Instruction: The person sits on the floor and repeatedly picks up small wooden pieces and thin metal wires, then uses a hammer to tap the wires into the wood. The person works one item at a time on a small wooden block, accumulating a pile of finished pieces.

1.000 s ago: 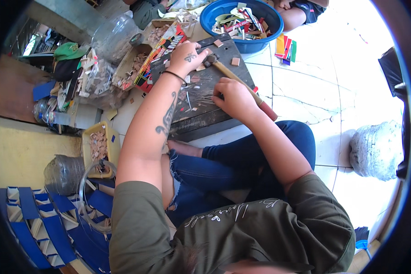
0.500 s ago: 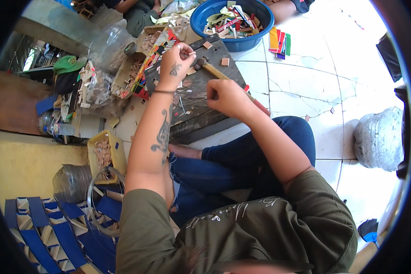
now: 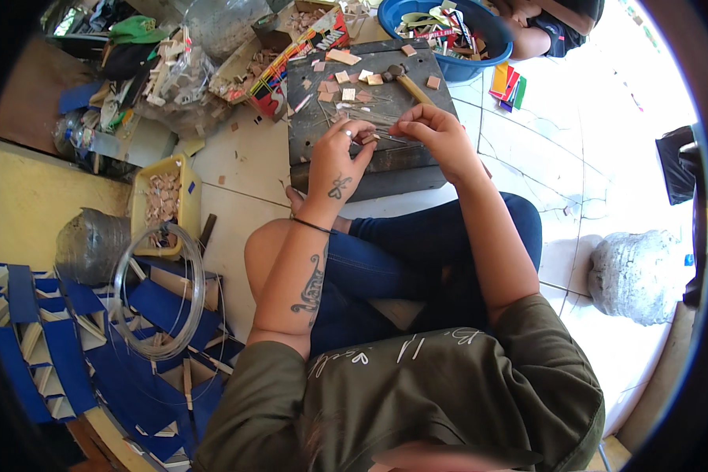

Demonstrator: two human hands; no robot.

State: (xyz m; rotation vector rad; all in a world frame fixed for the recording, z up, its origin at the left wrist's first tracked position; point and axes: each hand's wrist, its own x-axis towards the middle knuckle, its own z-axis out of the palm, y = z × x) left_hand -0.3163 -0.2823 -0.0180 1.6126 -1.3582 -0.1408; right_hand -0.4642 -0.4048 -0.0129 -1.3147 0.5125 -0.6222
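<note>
A dark wooden work block (image 3: 385,161) lies on the tiled floor in front of my crossed legs. My left hand (image 3: 337,164) rests on it, fingertips pinched on a small brown wooden piece (image 3: 367,139). My right hand (image 3: 439,132) is close beside it, pinching a thin metal wire (image 3: 392,135) that runs toward the left fingertips. More thin wires (image 3: 374,118) and several small wooden squares (image 3: 342,76) are scattered over the block. A hammer (image 3: 407,83) with a wooden handle lies loose on the far part of the block, in neither hand.
A blue basin (image 3: 492,49) of coloured scraps stands beyond the block, with another person (image 3: 554,27) behind it. A yellow crate (image 3: 145,206), a wire coil (image 3: 159,293) and blue folded pieces (image 3: 55,338) lie at left. A grey lump (image 3: 637,275) sits at right.
Both hands have drawn back from the far end of the block to its near edge and come together. The hammer, earlier by the hands, now lies on the block.
</note>
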